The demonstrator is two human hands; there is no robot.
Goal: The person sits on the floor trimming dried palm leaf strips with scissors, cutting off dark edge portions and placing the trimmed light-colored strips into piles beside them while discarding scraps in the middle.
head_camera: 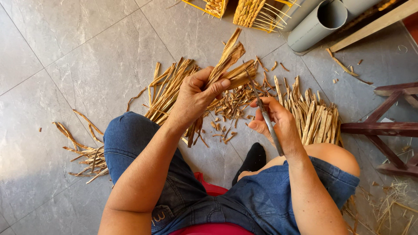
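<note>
A bundle of dried straw strips (pixel 226 65) is clenched in the left hand (pixel 193 98) of a person seated low over a grey tiled floor (pixel 65 65), the strips passing through the fist so that their frayed tops fan upward above the thumb and their tails hang out below the palm; the fingers (pixel 204 78) of that hand are wrapped tightly around the bundle, the thumb pressed across its front. The right hand (pixel 274 122), just beside and slightly lower, grips a thin metal blade (pixel 263 111) that runs slantwise through the closed fingers, its tip reaching up to touch the side of the bundle while its other end juts down past the wrist. Short cut scraps (pixel 230 106) litter the floor between the two hands. A heap of trimmed strips (pixel 315 115) lies to the right of the right hand, a looser pile of long strips (pixel 167 89) sits behind the left hand, and stray curls (pixel 85 152) lie near the left knee. Grey plastic pipes (pixel 320 21) and woven yellow-framed baskets (pixel 250 11) rest at the top edge, with dark red wooden furniture legs (pixel 383 128) at right
</note>
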